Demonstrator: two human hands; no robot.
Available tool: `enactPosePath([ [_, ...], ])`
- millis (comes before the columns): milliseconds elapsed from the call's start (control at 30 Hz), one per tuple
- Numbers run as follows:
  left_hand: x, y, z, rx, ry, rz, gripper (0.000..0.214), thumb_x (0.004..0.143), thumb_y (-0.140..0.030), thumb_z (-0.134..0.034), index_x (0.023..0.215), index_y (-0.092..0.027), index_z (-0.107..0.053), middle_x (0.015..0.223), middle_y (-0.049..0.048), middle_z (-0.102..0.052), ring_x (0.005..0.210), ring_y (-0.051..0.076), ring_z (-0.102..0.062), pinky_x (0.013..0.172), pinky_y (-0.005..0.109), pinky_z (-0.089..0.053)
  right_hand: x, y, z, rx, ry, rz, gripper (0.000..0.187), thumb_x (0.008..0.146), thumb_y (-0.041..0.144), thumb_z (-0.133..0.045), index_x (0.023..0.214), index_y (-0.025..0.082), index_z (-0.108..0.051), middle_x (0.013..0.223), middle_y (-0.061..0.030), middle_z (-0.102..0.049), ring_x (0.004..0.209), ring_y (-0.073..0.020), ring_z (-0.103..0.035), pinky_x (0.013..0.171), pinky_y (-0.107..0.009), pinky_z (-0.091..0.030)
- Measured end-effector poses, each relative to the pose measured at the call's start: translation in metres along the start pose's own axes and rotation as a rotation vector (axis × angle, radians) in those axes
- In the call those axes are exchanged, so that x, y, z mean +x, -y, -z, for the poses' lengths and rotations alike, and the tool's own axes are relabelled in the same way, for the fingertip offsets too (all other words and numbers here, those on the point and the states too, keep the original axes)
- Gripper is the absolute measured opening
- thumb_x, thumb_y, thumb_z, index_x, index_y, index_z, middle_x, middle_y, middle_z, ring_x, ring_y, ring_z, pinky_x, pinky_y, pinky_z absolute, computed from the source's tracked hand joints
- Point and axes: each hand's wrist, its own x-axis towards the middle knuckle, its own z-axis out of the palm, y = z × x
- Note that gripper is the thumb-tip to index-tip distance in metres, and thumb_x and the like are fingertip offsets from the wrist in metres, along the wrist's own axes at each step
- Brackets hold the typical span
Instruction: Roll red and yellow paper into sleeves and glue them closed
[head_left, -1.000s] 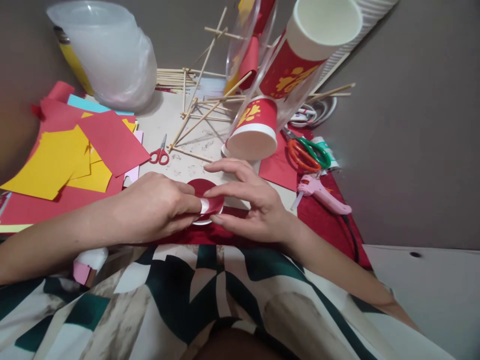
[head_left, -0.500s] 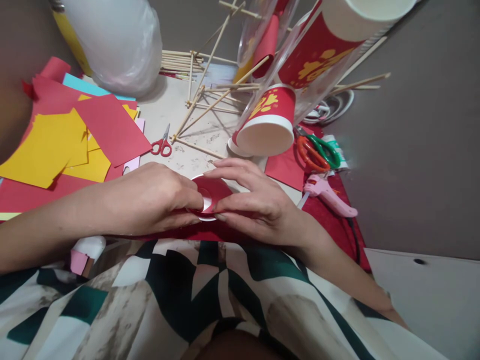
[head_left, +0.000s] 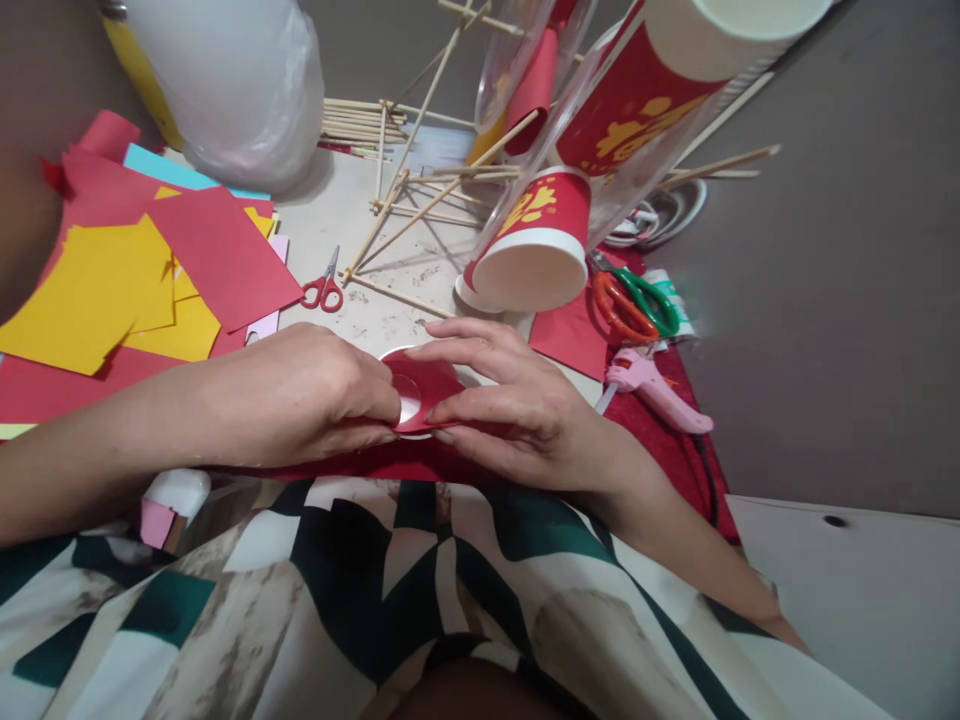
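Note:
Both hands meet over a small red paper disc (head_left: 427, 385) that lies on a white round rim at the table's near edge. My left hand (head_left: 300, 400) is curled, its fingertips pinching the disc's left side. My right hand (head_left: 510, 405) presses the disc's right side with thumb and forefinger, the other fingers arched above. A pale circle shows in the disc's middle. Red paper (head_left: 390, 462) lies under both hands.
Red and yellow paper sheets (head_left: 150, 280) lie to the left. Small red scissors (head_left: 324, 290), a frame of wooden sticks (head_left: 405, 215), a red paper cup (head_left: 536, 250), orange and green scissors (head_left: 634, 300) and a pink glue gun (head_left: 656, 385) lie behind and to the right. A plastic bag (head_left: 232, 80) sits far left.
The view shifted a little between the oldest frame and now. My fingers have slid along the disc's edge; the hands stay on it.

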Motion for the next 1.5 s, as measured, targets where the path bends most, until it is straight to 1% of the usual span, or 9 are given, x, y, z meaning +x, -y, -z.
enactPosePath([
  [133, 0.001, -0.001, 0.001, 0.003, 0.111, -0.024, 0.020, 0.094, -0.024, -0.055, 0.081, -0.020, -0.069, 0.071, 0.0016, -0.067, 0.059, 0.014, -0.058, 0.053, 0.026, -0.033, 0.000, 0.000, 0.000, -0.021, -0.002, 0.001, 0.011, 0.088, 0.026, -0.066, 0.097, 0.022, -0.071, 0.132, -0.0118, -0.065, 0.132, -0.0304, -0.052, 0.106, -0.053, -0.045],
  [300, 0.003, -0.004, 0.000, 0.090, 0.108, 0.013, 0.021, 0.093, -0.024, -0.055, 0.075, -0.018, -0.065, 0.070, 0.0011, -0.063, 0.054, 0.012, -0.050, 0.051, 0.028, -0.026, 0.000, -0.001, -0.002, -0.067, -0.022, 0.002, 0.022, 0.086, 0.032, -0.069, 0.105, 0.021, -0.068, 0.130, -0.0146, -0.066, 0.129, -0.0329, -0.055, 0.104, -0.055, -0.045],
  [533, 0.003, -0.002, -0.009, 0.169, 0.064, 0.021, 0.016, 0.095, -0.025, -0.053, 0.086, -0.018, -0.065, 0.084, 0.0017, -0.066, 0.059, 0.013, -0.056, 0.054, 0.029, -0.031, -0.001, -0.003, -0.005, -0.127, -0.002, -0.041, 0.028, 0.088, 0.037, -0.067, 0.111, 0.021, -0.065, 0.131, -0.0147, -0.065, 0.128, -0.0326, -0.056, 0.102, -0.055, -0.046],
  [767, 0.004, -0.004, -0.009, 0.242, 0.067, 0.011, 0.019, 0.096, -0.025, -0.050, 0.089, -0.018, -0.066, 0.085, 0.0026, -0.067, 0.060, 0.014, -0.059, 0.052, 0.030, -0.028, 0.000, 0.005, 0.001, -0.073, -0.064, -0.097, 0.052, 0.086, 0.042, -0.069, 0.132, 0.020, -0.058, 0.128, -0.0162, -0.067, 0.120, -0.0310, -0.063, 0.099, -0.049, -0.051],
  [867, 0.005, -0.006, -0.008, 0.281, 0.097, -0.004, 0.018, 0.095, -0.021, -0.051, 0.083, -0.017, -0.064, 0.078, 0.0020, -0.064, 0.056, 0.012, -0.055, 0.051, 0.029, -0.025, 0.000, 0.008, 0.000, -0.052, -0.180, -0.176, 0.045, 0.088, 0.036, -0.068, 0.130, 0.021, -0.061, 0.125, -0.0141, -0.070, 0.117, -0.0292, -0.066, 0.098, -0.046, -0.054],
  [1033, 0.007, -0.010, -0.008, 0.335, 0.114, -0.031, 0.017, 0.092, -0.015, -0.050, 0.080, -0.018, -0.063, 0.072, 0.0020, -0.062, 0.059, 0.014, -0.056, 0.052, 0.030, -0.025, -0.001, 0.012, -0.007, -0.002, -0.305, -0.377, 0.026, 0.090, 0.028, -0.066, 0.114, 0.020, -0.070, 0.105, -0.0088, -0.078, 0.089, -0.0212, -0.074, 0.081, -0.036, -0.061],
  [1200, 0.007, -0.013, -0.011, 0.332, 0.127, -0.090, 0.017, 0.091, -0.015, -0.050, 0.079, -0.018, -0.062, 0.074, 0.0021, -0.063, 0.061, 0.015, -0.055, 0.055, 0.031, -0.029, 0.000, 0.019, -0.002, 0.050, -0.256, -0.501, 0.021, 0.086, 0.028, -0.070, 0.105, 0.019, -0.074, 0.098, -0.0070, -0.079, 0.081, -0.0198, -0.074, 0.073, -0.032, -0.062],
  [1400, 0.008, -0.018, -0.015, 0.303, 0.074, -0.146, 0.020, 0.094, -0.029, -0.053, 0.082, -0.018, -0.064, 0.077, 0.0027, -0.064, 0.063, 0.015, -0.055, 0.058, 0.031, -0.036, 0.001, 0.023, 0.002, -0.030, -0.159, -0.516, 0.022, 0.087, 0.025, -0.065, 0.106, 0.018, -0.074, 0.098, -0.0091, -0.078, 0.081, -0.0209, -0.072, 0.068, -0.032, -0.058],
  [1500, 0.008, -0.017, -0.019, 0.300, 0.033, -0.153, 0.019, 0.096, -0.030, -0.051, 0.092, -0.018, -0.066, 0.086, 0.0039, -0.068, 0.067, 0.015, -0.059, 0.061, 0.030, -0.040, 0.002, 0.023, 0.002, -0.024, -0.165, -0.542, 0.018, 0.088, 0.021, -0.061, 0.100, 0.018, -0.075, 0.093, -0.0077, -0.077, 0.079, -0.0198, -0.071, 0.066, -0.030, -0.055],
])
